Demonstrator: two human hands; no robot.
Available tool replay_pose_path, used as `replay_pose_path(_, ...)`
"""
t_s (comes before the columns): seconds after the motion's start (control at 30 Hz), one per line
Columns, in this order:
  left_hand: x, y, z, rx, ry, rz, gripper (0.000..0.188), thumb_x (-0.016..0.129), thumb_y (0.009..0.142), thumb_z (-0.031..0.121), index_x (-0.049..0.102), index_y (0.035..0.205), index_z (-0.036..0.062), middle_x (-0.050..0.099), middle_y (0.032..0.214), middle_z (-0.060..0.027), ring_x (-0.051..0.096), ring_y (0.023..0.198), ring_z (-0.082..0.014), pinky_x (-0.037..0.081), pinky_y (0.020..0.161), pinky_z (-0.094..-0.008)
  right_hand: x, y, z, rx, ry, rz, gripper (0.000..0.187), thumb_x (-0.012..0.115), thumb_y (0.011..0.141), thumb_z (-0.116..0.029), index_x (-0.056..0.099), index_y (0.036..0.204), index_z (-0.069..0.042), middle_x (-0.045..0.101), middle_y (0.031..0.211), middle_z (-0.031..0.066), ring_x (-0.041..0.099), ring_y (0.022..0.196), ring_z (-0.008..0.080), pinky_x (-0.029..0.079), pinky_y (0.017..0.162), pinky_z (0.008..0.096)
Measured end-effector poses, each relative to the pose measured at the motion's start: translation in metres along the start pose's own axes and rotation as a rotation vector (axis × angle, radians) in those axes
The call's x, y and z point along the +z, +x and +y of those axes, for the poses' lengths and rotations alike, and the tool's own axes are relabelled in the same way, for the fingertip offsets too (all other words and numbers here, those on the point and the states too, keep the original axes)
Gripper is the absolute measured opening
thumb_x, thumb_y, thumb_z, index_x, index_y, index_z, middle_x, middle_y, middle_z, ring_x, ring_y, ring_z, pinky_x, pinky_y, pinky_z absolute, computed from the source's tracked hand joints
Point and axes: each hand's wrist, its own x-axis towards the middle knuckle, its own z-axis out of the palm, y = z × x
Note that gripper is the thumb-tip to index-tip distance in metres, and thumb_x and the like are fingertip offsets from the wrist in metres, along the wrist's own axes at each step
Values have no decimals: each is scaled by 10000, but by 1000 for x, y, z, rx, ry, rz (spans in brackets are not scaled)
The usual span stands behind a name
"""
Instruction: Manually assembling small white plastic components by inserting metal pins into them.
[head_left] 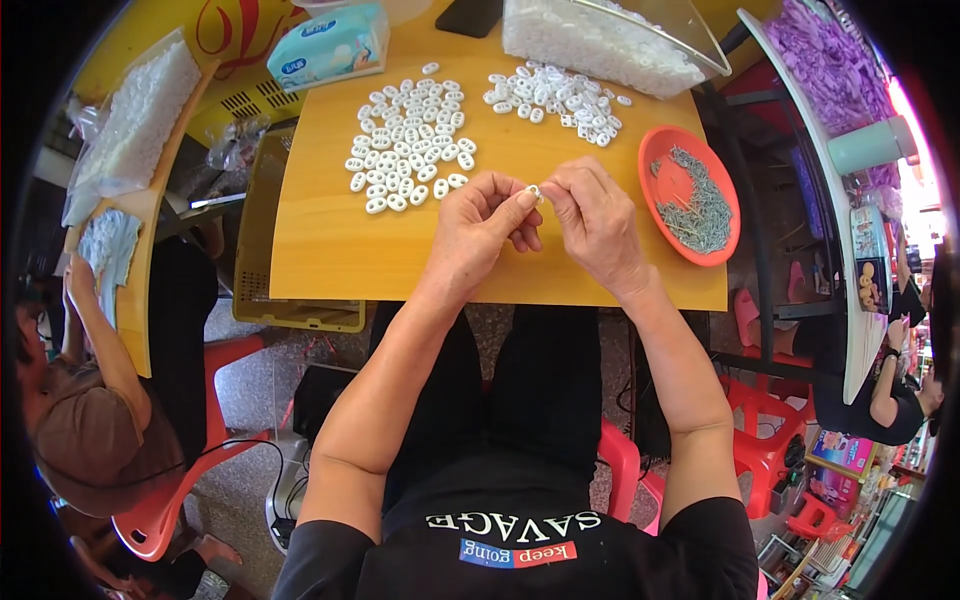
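Both my hands meet above the middle of the wooden table. Between thumb and forefinger, my left hand [480,225] pinches a small white plastic piece [534,192]. My right hand [598,222] is closed in a pinch right against that piece; whatever its fingertips hold is too small to make out. Beyond my left hand spreads a batch of white oval pieces [408,140], each with two holes. A heap of similar white pieces [560,98] lies farther right. Beside my right hand, an orange-red plate [648,170] carries many thin metal pins [705,215].
At the far edge stand a clear bin [610,45] of white pieces, a tissue pack [330,45] and a dark phone [468,16]. A yellow crate [300,312] sits low at left. One person [100,420] works at the left table; another [880,385] is at far right.
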Motion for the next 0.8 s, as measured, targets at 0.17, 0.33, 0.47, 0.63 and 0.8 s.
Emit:
replay_pose_path(0.17,2,3,-1,16,-52,16,142,594,950,120,576,936,-19,640,759,-82,622,618,-124,486,549,-237,8,0,-5,127,49,18,98,622,890,-46,552,849,9,563,785,135,586,683,318,475,584,389)
replay_pose_path(0.33,5,7,-5,37,50,64,141,580,959,114,570,938,-25,634,756,-79,620,623,-118,487,549,-229,10,0,-1,203,33,-23,128,615,913,-77,559,845,16,575,759,124,595,636,262,469,544,343)
replay_pose_path(0.47,5,5,-4,29,51,87,149,578,963,121,563,940,-25,627,769,-74,619,622,-118,489,551,-229,-3,9,5,547,339,-159,166,600,951,-137,617,901,20,615,798,42,547,567,108,459,519,251)
replay_pose_path(0.63,5,4,-6,62,18,124,150,579,966,128,557,947,-19,610,779,-62,617,621,-119,494,558,-231,3,39,52,653,314,-91,226,576,963,-184,667,1055,1,638,797,50,587,612,80,481,532,231)
replay_pose_path(0.8,11,5,-8,83,19,106,150,580,966,130,557,944,-17,607,775,-57,617,623,-117,495,561,-231,21,51,94,230,-151,0,187,639,898,-174,698,998,-28,674,840,112,665,724,195,521,653,302)
